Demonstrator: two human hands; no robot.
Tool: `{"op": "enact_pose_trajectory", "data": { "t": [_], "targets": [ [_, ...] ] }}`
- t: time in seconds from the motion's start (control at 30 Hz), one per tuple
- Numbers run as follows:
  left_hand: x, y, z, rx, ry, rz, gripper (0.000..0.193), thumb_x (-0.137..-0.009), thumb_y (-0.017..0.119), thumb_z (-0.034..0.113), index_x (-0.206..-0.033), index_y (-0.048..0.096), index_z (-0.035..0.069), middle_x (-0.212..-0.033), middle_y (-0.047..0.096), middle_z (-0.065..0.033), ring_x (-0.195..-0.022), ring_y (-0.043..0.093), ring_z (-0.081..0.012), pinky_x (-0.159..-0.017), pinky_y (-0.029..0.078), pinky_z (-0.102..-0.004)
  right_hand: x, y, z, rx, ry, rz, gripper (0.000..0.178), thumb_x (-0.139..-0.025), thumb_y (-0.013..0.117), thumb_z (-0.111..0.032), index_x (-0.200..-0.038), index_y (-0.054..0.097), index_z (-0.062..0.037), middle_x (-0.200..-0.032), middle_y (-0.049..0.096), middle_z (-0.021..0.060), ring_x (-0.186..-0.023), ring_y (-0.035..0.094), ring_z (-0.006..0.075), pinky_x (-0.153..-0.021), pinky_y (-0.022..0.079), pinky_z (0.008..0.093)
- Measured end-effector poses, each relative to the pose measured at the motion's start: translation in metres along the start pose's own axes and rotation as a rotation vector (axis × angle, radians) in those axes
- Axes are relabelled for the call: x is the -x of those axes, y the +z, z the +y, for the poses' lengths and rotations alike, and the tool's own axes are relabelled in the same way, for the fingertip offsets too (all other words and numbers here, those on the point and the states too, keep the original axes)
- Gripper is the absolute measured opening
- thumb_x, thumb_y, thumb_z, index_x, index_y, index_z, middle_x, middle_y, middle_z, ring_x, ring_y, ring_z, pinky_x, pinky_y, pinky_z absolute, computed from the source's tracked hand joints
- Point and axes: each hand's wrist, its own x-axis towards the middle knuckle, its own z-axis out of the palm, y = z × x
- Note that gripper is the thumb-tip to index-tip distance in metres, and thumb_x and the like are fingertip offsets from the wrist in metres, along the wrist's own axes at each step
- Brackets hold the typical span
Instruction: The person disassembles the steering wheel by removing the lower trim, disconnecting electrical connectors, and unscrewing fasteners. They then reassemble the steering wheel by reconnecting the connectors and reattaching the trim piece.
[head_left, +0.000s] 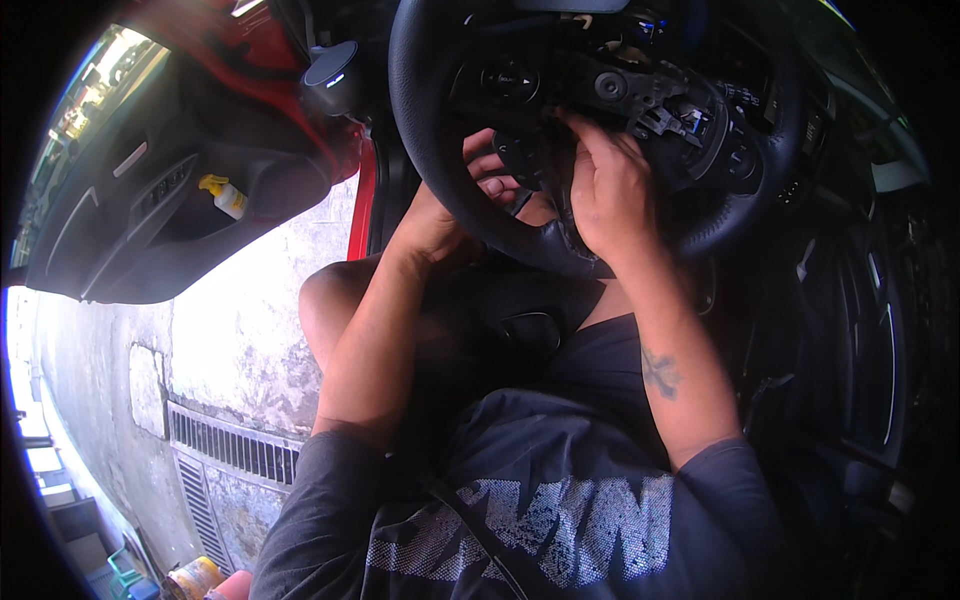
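The steering wheel point(410, 90) stands in front of me with its centre uncovered, showing the bare hub point(610, 88) with brackets and connectors. My left hand point(450, 205) reaches around the lower left of the rim, its fingers curled against a small black switch piece point(515, 160) below the left spoke. My right hand point(612, 195) comes over the bottom of the rim. Its fingers lie close together, tips at the lower left of the hub; what they pinch, if anything, is hidden. Button pads sit on the left spoke point(497, 80) and right spoke point(740, 160).
The red car's door point(120, 230) is swung out on the left; a yellow-topped spray bottle point(228, 197) sits in its pocket. Below lies a concrete floor point(90, 350) with a drain grate point(235, 445). A round black device point(332, 70) stands left of the wheel.
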Motion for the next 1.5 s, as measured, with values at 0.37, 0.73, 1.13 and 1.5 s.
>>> {"op": "enact_pose_trajectory", "data": {
  "t": [0.37,0.73,1.13,1.5],
  "targets": [
    [0.001,0.001,0.003,0.006,0.009,-0.005,0.083,-0.098,0.077,0.000,-0.168,0.034,0.001,-0.137,0.065,-0.0147,-0.118,0.071,-0.0245,-0.102,0.061,-0.0380,0.000,0.000,-0.002,-0.009,0.005,-0.002,0.038,-0.106,0.055,-0.004,-0.139,0.074,-0.0078,-0.124,0.076,0.0234,-0.117,0.072,0.0433,-0.104,0.056,0.0482],
    [-0.001,-0.001,0.002,0.018,0.020,-0.002,0.066,-0.101,0.077,0.006,-0.161,0.048,0.008,-0.139,0.070,-0.0135,-0.124,0.073,-0.0297,-0.109,0.060,-0.0483,0.000,0.001,0.002,-0.002,-0.023,0.004,0.040,-0.105,0.054,-0.003,-0.139,0.074,-0.0080,-0.126,0.075,0.0242,-0.118,0.071,0.0443,-0.105,0.056,0.0491],
    [-0.024,0.021,0.001,0.055,0.139,-0.064,0.062,-0.091,0.085,0.005,-0.147,0.058,0.008,-0.130,0.071,-0.0105,-0.109,0.077,-0.0289,-0.088,0.068,-0.0444,0.000,-0.003,0.005,-0.020,-0.023,0.009,0.036,-0.106,0.056,-0.007,-0.137,0.075,-0.0075,-0.118,0.077,0.0244,-0.111,0.073,0.0457,-0.099,0.058,0.0506],
    [-0.034,-0.015,-0.009,-0.046,0.211,-0.114,0.050,-0.098,0.076,0.013,-0.145,0.063,0.001,-0.132,0.074,-0.0101,-0.121,0.070,-0.0239,-0.107,0.054,-0.0408,0.006,0.009,0.005,-0.100,-0.024,0.077,0.035,-0.088,0.062,0.001,-0.121,0.072,-0.0044,-0.111,0.077,0.0222,-0.105,0.071,0.0442,-0.100,0.056,0.0533]
  ]
}}
